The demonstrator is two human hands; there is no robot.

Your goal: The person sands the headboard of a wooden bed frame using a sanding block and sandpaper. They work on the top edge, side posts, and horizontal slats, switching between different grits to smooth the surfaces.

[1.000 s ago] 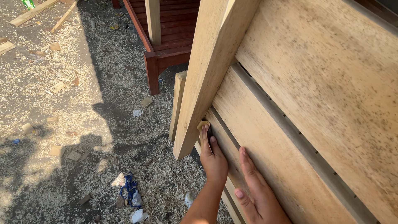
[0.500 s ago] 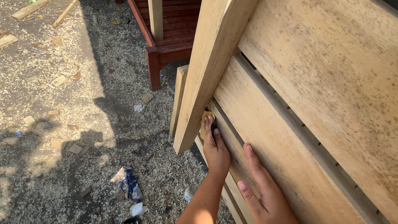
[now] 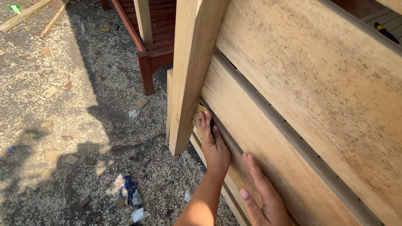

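Pressing a folded scrap of sandpaper (image 3: 202, 112) under my left hand (image 3: 214, 144), fingers together, I work beside the upright leg (image 3: 190, 75) crowding that corner; my right hand (image 3: 264, 194) lies flat and spread on the lower slat (image 3: 268, 138) (red bench (image 3: 144, 37) behind, sawdust below).

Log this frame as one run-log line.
left hand: presses sandpaper on slat | right hand: flat on slat | ground: sawdust

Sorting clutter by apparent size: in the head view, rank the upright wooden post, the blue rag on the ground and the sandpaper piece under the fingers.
1. upright wooden post
2. blue rag
3. sandpaper piece, mostly hidden under the left hand, so unsure against the rag.
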